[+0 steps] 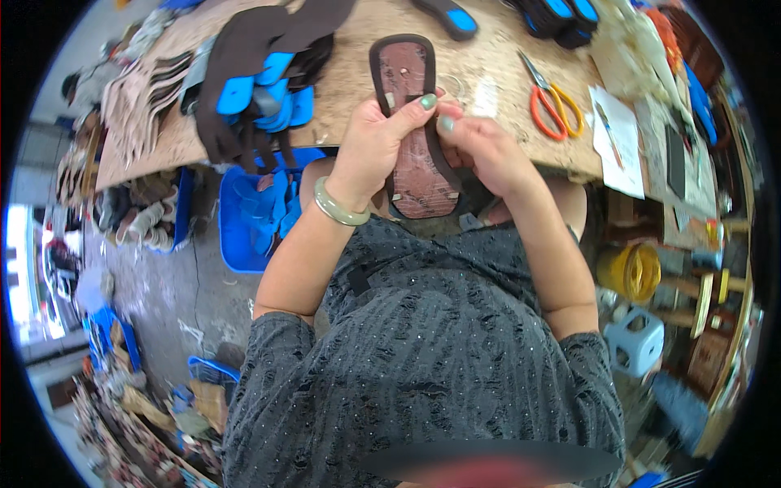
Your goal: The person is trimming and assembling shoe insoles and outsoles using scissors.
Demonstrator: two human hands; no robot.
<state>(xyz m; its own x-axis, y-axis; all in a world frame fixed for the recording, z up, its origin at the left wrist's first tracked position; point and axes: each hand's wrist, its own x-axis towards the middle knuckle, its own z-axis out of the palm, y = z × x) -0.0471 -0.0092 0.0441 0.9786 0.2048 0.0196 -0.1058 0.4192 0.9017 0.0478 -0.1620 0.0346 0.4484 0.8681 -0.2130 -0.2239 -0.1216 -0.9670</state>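
A shoe sole (416,167) with a reddish-brown face and a dark rim stands lengthwise in front of me, over the table's near edge. My left hand (382,130) is wrapped round its left side, thumb lying across its middle. At the sole's right edge, my right hand (480,146) has its fingers curled and pinched on the dark rim. Exactly what sits between those fingertips is hard to see. Small pale patches show on the sole's face near its ends.
Dark strips and blue-topped pieces (277,98) pile at the left of the wooden table (350,73), beside stacked beige pieces (138,106). Orange-handled scissors (555,106), a white paper (616,146) and a dark phone (675,159) lie right. Below are a blue bin (236,244) and a stool (636,342).
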